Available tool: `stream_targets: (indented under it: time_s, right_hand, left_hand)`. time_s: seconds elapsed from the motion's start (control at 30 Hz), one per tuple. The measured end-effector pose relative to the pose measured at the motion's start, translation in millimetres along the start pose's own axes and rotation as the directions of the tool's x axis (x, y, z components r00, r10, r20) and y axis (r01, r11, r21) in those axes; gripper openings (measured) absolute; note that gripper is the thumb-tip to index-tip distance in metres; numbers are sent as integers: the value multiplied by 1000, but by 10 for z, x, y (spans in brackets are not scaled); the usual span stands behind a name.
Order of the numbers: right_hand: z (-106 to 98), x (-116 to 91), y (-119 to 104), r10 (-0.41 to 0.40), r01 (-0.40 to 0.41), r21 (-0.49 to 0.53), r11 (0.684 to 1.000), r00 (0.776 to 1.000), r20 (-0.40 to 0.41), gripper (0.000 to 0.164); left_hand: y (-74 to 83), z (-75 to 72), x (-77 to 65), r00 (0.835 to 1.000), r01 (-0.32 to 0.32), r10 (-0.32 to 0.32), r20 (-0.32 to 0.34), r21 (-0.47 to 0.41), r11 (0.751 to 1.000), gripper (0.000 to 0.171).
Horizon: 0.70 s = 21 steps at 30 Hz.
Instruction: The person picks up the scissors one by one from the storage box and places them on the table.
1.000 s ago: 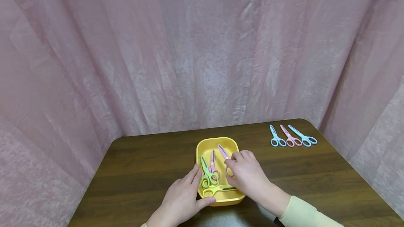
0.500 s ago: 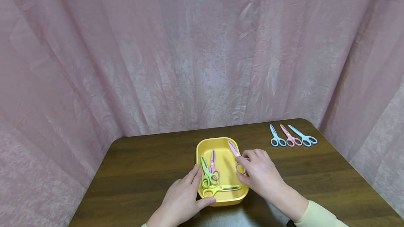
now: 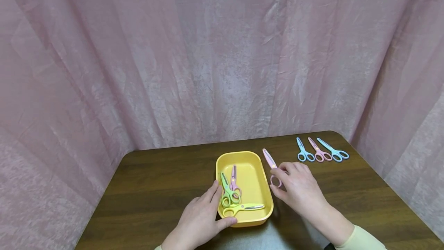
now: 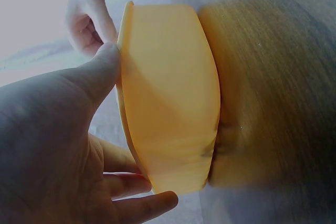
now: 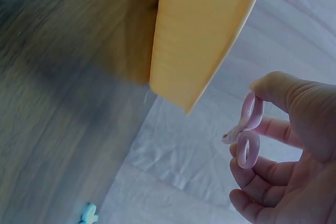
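My right hand point(image 3: 301, 185) pinches a pair of pink scissors point(image 3: 269, 158) by the handle loops, just right of the yellow tray point(image 3: 254, 188); their covered blade points away from me. In the right wrist view the thumb presses one pink loop, with fingers behind the other. My left hand point(image 3: 201, 216) holds the tray's near left corner, thumb at the near rim and fingers along the left side. Inside the tray lie green scissors point(image 3: 225, 183) partly over other pink scissors point(image 3: 234, 173), with yellow scissors point(image 3: 250, 206) crosswise near the front.
At the table's back right, light blue scissors point(image 3: 301, 147), pink scissors point(image 3: 315, 147) and a second light blue pair point(image 3: 329, 147) lie in a row, blades away from me. The brown wooden table point(image 3: 156, 176) ends at a pink curtain point(image 3: 222, 68) behind.
My right hand has lifted the pink scissors from inside the tray, over its right rim, to the right. The left hand and tray have stayed put.
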State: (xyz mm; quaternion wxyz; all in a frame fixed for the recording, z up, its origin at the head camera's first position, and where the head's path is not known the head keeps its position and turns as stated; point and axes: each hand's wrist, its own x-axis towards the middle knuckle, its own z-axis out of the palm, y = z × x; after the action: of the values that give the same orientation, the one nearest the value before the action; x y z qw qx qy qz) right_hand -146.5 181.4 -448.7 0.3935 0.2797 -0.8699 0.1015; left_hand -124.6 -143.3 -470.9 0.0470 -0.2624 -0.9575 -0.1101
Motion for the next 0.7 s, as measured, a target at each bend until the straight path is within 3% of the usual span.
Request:
stream_targets:
  time_s: [0.7]
  right_hand:
    - [-48,-190,199,93,-92,-38,995,995,45,27]
  left_hand:
    - [-7,10,-4,1000,-2,2,-7,3,1000,107]
